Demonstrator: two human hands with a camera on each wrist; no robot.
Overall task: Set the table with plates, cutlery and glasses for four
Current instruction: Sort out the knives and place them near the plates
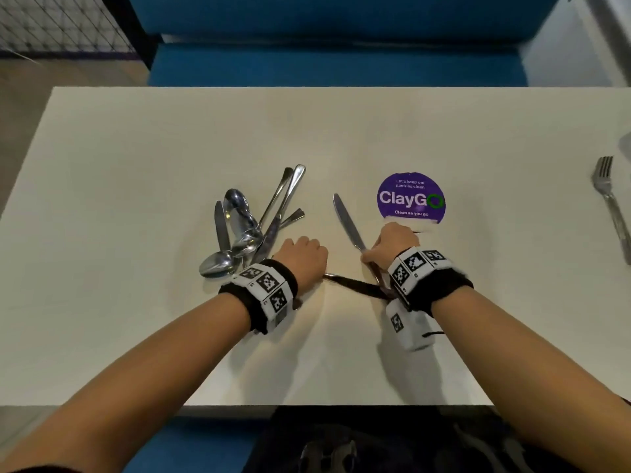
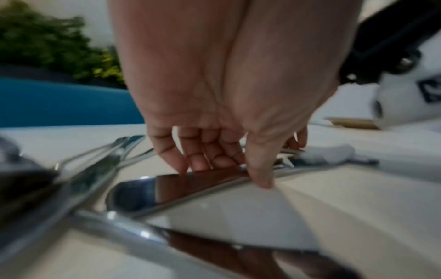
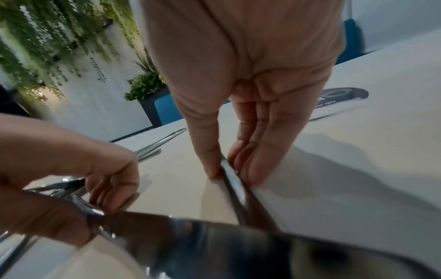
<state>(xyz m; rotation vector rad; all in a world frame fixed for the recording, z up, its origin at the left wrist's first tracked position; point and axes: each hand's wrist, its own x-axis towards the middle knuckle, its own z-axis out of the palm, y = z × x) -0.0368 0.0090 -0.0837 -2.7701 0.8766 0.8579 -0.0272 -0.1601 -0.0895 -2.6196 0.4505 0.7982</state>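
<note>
Task judged early. Cutlery pile [image 1: 251, 223] heaped unsorted at table [image 1: 136, 138] centre. One fork [image 1: 611, 206] laid at far right edge beside partly seen plate rim [image 1: 626, 145]. No glasses seen. Knife [image 1: 348, 223] pinched at handle by right hand [image 1: 392, 244]; second knife [image 1: 355, 285] pinched by left hand [image 1: 304, 257], handles crossed on table. Places mostly unset.
</note>
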